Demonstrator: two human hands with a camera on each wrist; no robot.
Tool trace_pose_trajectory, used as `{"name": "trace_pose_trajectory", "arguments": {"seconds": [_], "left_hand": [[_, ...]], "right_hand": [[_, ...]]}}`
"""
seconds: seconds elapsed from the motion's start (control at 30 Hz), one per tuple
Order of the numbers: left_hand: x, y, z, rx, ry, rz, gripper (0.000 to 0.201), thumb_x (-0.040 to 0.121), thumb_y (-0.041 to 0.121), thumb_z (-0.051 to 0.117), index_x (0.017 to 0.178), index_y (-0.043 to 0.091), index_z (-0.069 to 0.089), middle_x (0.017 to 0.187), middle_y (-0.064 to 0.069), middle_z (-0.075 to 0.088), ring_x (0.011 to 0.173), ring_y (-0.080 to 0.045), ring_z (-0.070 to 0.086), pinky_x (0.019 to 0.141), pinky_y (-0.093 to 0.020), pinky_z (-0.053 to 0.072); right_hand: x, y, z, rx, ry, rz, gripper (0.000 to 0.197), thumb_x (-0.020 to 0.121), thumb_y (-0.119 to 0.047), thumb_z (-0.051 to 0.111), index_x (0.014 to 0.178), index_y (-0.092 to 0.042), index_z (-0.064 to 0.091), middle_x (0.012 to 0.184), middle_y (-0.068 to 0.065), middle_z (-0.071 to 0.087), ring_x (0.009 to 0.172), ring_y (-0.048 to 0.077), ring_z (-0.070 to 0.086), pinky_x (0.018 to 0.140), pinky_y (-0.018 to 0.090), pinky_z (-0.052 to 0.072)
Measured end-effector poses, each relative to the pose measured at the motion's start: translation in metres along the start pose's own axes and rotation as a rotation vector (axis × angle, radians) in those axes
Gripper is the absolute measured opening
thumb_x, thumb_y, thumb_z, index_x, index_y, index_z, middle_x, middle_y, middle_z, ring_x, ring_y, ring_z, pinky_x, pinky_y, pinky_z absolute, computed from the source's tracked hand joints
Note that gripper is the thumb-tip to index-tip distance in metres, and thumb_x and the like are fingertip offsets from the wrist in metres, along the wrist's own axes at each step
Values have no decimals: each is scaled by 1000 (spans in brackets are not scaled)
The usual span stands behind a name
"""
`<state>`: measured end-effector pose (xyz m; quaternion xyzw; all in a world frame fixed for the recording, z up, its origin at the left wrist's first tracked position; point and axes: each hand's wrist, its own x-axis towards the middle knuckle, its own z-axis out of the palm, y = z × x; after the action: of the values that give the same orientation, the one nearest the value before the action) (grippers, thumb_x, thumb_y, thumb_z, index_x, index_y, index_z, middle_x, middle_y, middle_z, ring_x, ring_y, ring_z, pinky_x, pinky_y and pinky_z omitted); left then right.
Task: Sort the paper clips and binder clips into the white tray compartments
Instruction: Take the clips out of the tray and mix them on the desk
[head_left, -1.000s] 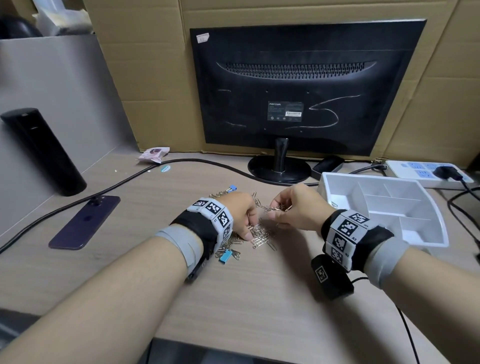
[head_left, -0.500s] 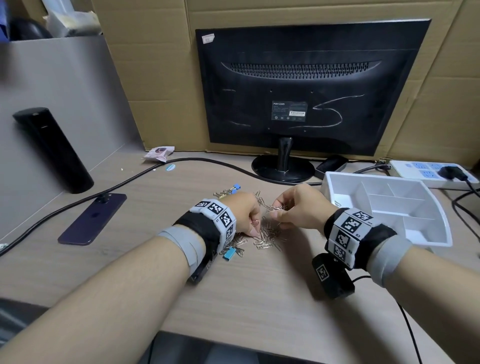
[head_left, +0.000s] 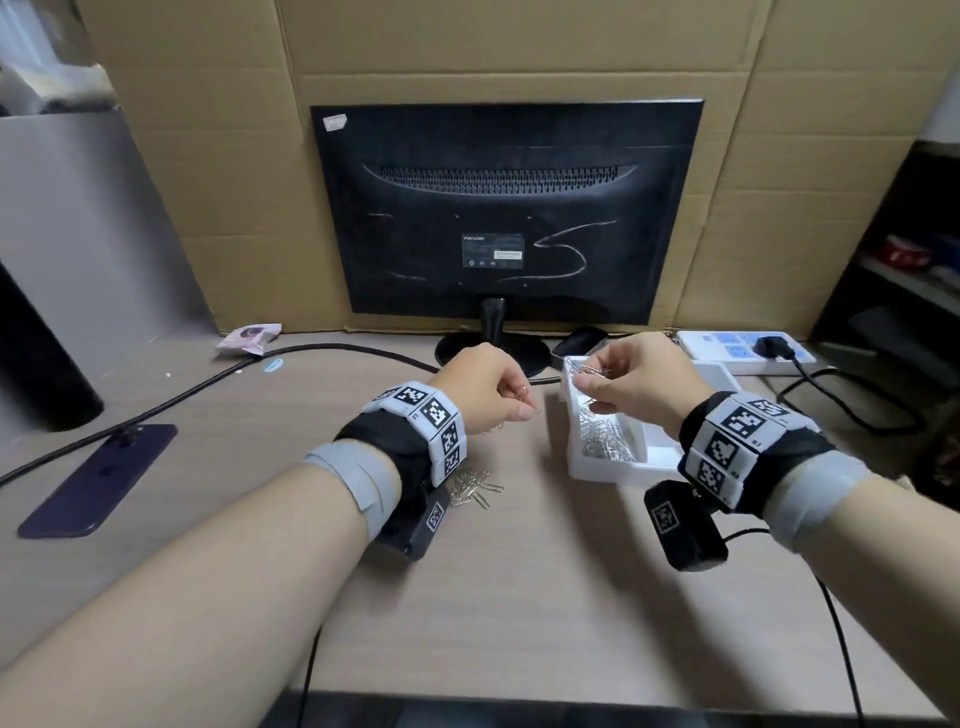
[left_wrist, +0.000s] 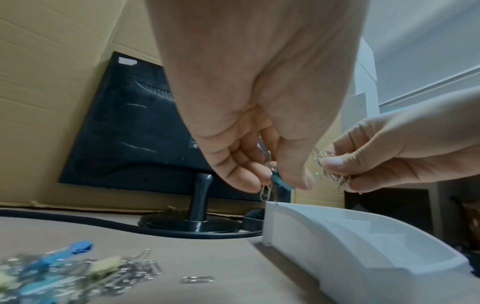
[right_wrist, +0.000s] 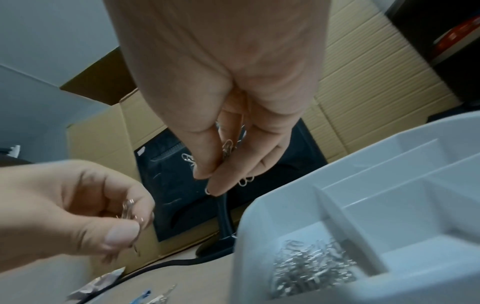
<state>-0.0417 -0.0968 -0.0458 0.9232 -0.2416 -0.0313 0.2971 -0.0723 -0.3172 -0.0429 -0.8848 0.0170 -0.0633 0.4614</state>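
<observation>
My right hand (head_left: 588, 378) hovers over the left compartment of the white tray (head_left: 597, 474) and pinches a bunch of silver paper clips (head_left: 589, 370). That compartment holds a heap of paper clips (head_left: 605, 442). My left hand (head_left: 525, 410) hangs just left of the tray. In the left wrist view it pinches a few paper clips (left_wrist: 266, 193) together with a small blue binder clip (left_wrist: 282, 183). The loose pile of paper clips and binder clips (left_wrist: 78, 273) lies on the desk under my left wrist; only part of this pile (head_left: 474, 486) shows in the head view.
A black monitor (head_left: 506, 208) stands behind the hands, with a black cable (head_left: 218, 382) running left from it. A dark phone (head_left: 98, 478) lies at the left beside a black cylinder (head_left: 31, 364). A power strip (head_left: 737, 351) sits behind the tray.
Both hands have lifted off the pile and moved right with clips in their fingers. The right hand now hangs over the tray; the left has stopped beside it.
</observation>
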Motion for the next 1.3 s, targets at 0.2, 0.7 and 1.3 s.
{"name": "trace_pose_trajectory", "arguments": {"seconds": [0.2, 0.7, 1.3], "left_hand": [[15, 20, 22, -8, 42, 6, 4, 85, 21, 84, 86, 21, 80, 76, 10, 69, 71, -5, 63, 67, -23, 52], [33, 13, 32, -36, 30, -3, 6, 85, 19, 84, 83, 22, 79, 68, 15, 65, 61, 2, 57, 67, -20, 48], [56, 55, 65, 42, 4, 107, 5, 86, 17, 82, 90, 18, 80, 80, 10, 68, 73, -4, 61, 69, -20, 47]], "right_hand": [[3, 31, -5, -76, 27, 84, 23, 87, -18, 83, 71, -9, 69, 63, 4, 72, 60, 13, 76, 77, 44, 66], [23, 51, 9, -295, 71, 135, 17, 89, -22, 76, 75, -13, 76, 62, 0, 76, 58, 8, 75, 69, 28, 63], [3, 52, -42, 95, 165, 118, 13, 98, -8, 60, 95, -9, 73, 86, 7, 80, 64, 20, 79, 70, 34, 66]]}}
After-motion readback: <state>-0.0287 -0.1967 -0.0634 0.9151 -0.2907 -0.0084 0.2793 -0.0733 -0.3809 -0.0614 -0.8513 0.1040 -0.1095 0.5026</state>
